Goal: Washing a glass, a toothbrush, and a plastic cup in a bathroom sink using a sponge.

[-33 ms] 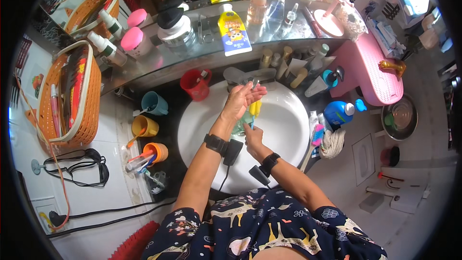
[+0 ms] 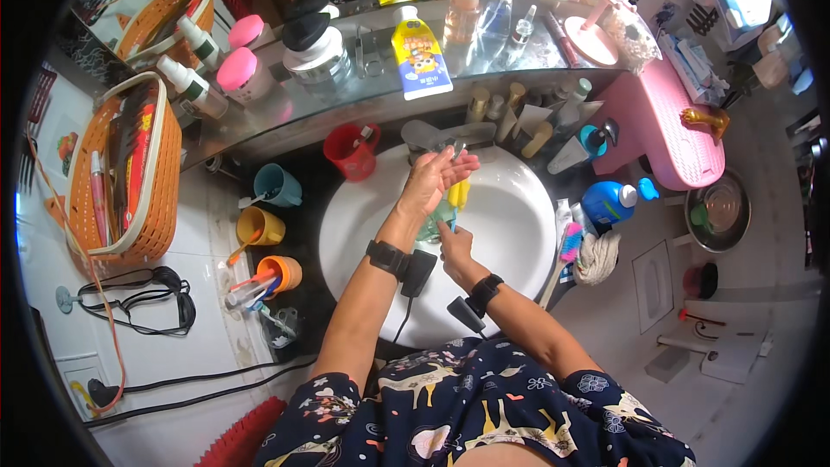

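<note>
My left hand is raised over the white washbasin, palm up. Its fingers are stretched out just in front of the metal tap. Below it, my right hand has its fingers closed at the edge of a pale green, see-through thing with a bluish part. My left wrist and palm partly cover that thing, so its kind is unclear. Something yellow shows beside my left palm, above the right hand. Both wrists wear black straps with black boxes.
A red mug stands at the basin's back left. Blue, yellow and orange cups line its left. Right of it are a blue bottle, a brush and a cloth. A glass shelf carries several bottles.
</note>
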A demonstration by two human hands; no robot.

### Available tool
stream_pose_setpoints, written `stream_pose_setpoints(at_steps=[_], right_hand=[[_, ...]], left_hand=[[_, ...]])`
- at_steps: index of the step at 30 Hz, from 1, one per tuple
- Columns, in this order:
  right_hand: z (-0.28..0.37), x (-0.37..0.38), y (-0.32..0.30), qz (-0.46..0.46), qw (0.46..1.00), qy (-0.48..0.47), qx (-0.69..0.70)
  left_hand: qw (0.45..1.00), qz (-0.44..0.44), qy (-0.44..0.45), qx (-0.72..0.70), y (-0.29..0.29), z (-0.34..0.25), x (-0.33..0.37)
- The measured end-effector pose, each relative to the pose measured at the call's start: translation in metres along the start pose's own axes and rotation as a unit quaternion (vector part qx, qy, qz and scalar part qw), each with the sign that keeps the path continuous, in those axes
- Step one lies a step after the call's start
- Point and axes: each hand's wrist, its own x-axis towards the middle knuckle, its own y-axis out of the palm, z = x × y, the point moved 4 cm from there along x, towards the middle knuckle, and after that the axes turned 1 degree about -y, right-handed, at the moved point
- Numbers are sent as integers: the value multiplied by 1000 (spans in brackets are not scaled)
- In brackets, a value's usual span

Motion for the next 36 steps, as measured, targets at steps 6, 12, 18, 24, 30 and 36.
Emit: stream_pose_setpoints(at_steps=[6, 12, 18, 24, 30, 36], right_hand=[[-5, 5, -5, -5, 1000, -20, 3], [-2, 7, -10, -2, 1000, -11, 3], [-4, -4, 10, 18, 998, -48, 31], [25, -23, -13, 73, 997, -21, -30], [36, -46, -82, 65, 993, -52, -87], [30, -55, -119, 56, 994, -18, -91]], left_hand=[[1000, -6, -4, 4, 2, -1, 1], [974, -146, -1, 171, -23, -11, -36], [695, -298, 205, 622, -121, 79, -90], [937, -204, -155, 238, -96, 97, -59], [951, -235, -177, -93, -123, 128, -52], [942, -230, -148, -195, -126, 158, -38]])
